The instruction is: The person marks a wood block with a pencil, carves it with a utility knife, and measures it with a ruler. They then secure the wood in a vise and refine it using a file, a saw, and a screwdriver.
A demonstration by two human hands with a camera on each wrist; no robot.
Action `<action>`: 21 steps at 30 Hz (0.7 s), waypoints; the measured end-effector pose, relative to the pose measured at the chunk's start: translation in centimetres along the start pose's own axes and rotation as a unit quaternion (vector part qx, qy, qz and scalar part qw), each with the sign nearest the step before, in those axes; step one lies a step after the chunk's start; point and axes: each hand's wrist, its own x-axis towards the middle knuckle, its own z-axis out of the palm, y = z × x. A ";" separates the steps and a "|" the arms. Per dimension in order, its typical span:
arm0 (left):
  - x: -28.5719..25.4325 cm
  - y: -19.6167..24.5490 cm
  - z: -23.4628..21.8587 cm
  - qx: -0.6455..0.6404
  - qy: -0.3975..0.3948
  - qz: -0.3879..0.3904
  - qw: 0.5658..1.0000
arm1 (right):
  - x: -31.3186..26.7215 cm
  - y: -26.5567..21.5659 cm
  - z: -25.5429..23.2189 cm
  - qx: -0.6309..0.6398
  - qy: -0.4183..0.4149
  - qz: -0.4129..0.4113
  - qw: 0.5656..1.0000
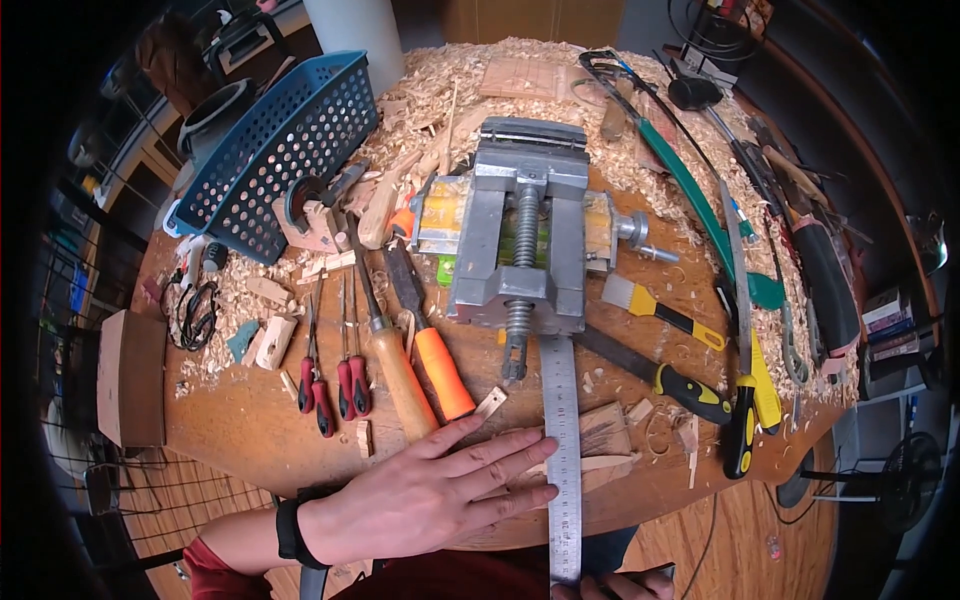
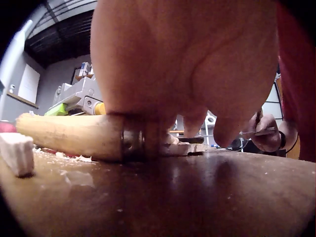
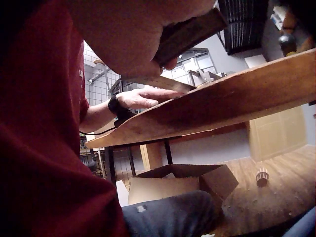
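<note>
Head view: the left hand [image 1: 415, 492] lies with fingers spread, tips touching the ruler [image 1: 562, 430] — which runs from the vise's [image 1: 520, 285] near edge toward the person — while the right hand [image 3: 126, 32] grips a dark piece [image 3: 195, 35].

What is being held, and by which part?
Right hand: metal ruler, by its near end, plus a dark piece, held part unclear. Left hand: only touching the ruler.

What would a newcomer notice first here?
Probably the big grey vise in the middle of the table, with wood shavings heaped behind it. Then the blue basket at the head view's upper left, and the left hand spread in front of the vise, its fingers at a metal ruler.
</note>
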 end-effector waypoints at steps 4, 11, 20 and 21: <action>-0.3 -0.2 0.4 -0.009 -0.021 -0.001 1.000 | 0.0 -0.2 -0.1 0.009 -0.004 0.003 1.000; -0.6 -0.4 0.8 0.022 -0.025 0.011 0.999 | -0.1 -0.3 0.1 0.003 -0.001 -0.004 1.000; -0.8 -0.6 0.4 -0.043 -0.027 0.010 0.999 | 0.3 -0.5 -0.1 0.000 -0.011 -0.009 1.000; -0.8 -0.6 0.3 -0.043 -0.026 0.011 0.999 | 0.4 -0.5 -0.1 -0.005 -0.011 -0.008 1.000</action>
